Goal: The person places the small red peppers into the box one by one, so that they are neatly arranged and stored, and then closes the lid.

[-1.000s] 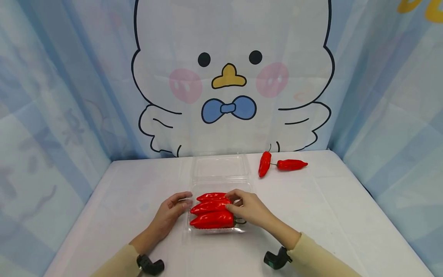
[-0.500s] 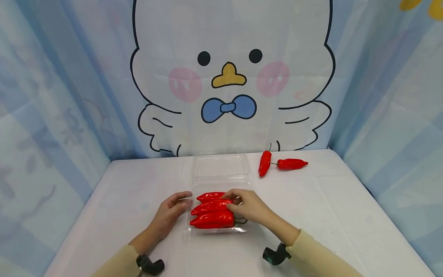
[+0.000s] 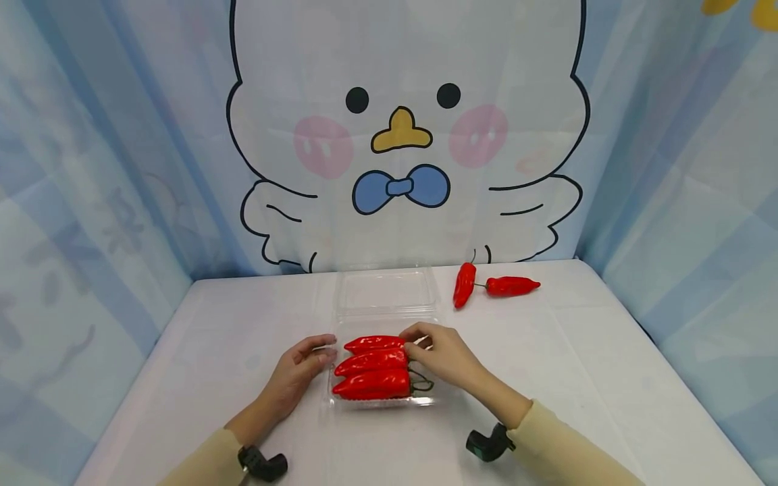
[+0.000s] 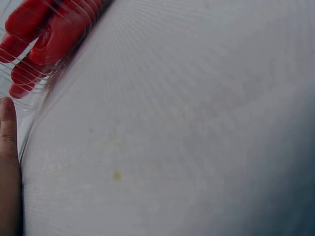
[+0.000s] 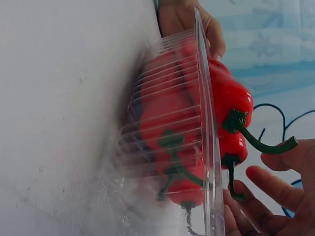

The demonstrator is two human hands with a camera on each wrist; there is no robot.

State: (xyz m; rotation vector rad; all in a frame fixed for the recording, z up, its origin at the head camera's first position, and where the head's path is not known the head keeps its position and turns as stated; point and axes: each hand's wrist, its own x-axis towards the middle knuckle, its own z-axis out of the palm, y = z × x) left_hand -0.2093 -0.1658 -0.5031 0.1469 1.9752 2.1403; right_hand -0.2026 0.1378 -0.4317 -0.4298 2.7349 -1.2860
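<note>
- Careful here: the top layer, front pepper [image 3: 373, 385], middle pepper [image 3: 372, 362] and back pepper [image 3: 373, 344], rides above the rim of my clear plastic box [image 3: 383, 404], so one clumsy nudge could roll a pepper over the edge
- Green stems [image 5: 270, 148] poke out past the rim on my right, and I reckon one snagging on a finger would drag its pepper out of line
- Lower peppers [image 5: 162, 120] show red through the box wall, a bumpy bed, so a hard press from above could make the pile shift or bow the thin plastic
- The lid [image 3: 385, 291] lies folded back, away from me, and peppers piled this high might well keep it from closing flat
- My left hand [image 3: 290, 379] is relaxed, holding nothing, fingertips at the box's left end; touching or just beside it, I cannot tell
- My right hand [image 3: 442, 354] has fingers loosely bent and apart, gripping nothing I can see, by the stem ends of the back and middle peppers; whether the thumb brushes a stem, I cannot tell
- The filled box sits between my hands on the white table [image 3: 547, 405], while one loose pepper [image 3: 464, 286] and another loose pepper [image 3: 515, 287] lie beyond my right hand, well apart from it
</note>
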